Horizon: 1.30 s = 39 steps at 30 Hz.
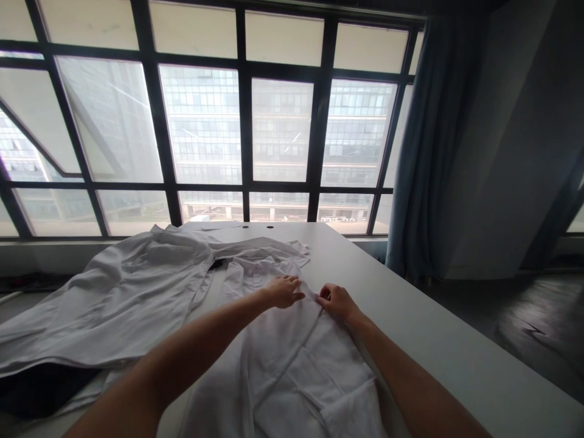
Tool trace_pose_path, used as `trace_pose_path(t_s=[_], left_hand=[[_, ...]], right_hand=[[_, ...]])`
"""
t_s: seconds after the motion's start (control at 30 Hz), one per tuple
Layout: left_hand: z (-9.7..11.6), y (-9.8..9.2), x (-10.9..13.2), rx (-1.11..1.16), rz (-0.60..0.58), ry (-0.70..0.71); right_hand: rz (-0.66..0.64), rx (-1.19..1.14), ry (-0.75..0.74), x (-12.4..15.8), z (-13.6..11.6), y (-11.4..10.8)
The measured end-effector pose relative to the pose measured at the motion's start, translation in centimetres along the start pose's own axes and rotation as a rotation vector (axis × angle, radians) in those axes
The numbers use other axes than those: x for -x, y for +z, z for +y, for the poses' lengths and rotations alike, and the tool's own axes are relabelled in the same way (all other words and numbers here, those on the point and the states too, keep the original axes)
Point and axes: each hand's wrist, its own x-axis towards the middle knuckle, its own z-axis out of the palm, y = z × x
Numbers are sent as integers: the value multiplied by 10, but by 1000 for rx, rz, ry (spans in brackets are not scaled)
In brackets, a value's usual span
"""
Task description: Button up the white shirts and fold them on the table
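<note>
White button-front shirt (283,371) lying spread on a white tabletop (438,328), directly beneath both hands, collar (260,267) toward the window and lower front toward the person. Left hand (283,291) and right hand (336,302) close together but apart, on either side of the shirt's front placket (303,347). Left fingers draped over the cloth, right fingers curled against it; any actual pinch impossible to tell from this angle. Work apparently centred on the placket just below the collar, with the thin layers there likely calling for light fingertip control over a full grip. Wider, rumpled white garment (123,298) spread beyond the left hand, partly overlapping the shirt's far side, with dark cloth (41,389) showing under its near edge. No box, basket or other container in view. Two small round holes (258,226) in the tabletop well beyond both hands. Blue-grey curtain (424,164) hanging past the right hand, and a tall window (278,128) ahead, facing a glass office block (278,128).
</note>
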Motion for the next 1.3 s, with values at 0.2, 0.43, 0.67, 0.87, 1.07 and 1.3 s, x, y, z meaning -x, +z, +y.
trace_pose_path(t_s=[0.2,0.43,0.67,0.87,1.07,1.3], left_hand=[[-41,25,-42,24,-114,-149],[-48,22,-81,-43,-43,-211],[-53,16,-116,-131,1,70],[-64,11,-120,-155,80,24],[-35,-4,-107,-109,235,-128],[15,-15,-11,111,34,-24]], right_hand=[[72,41,188,-4,0,1],[0,86,303,-4,5,-8],[-17,63,298,-3,7,-15],[-56,19,330,-10,15,-16],[44,-50,330,-12,19,-20],[-15,-357,317,-4,10,-33]])
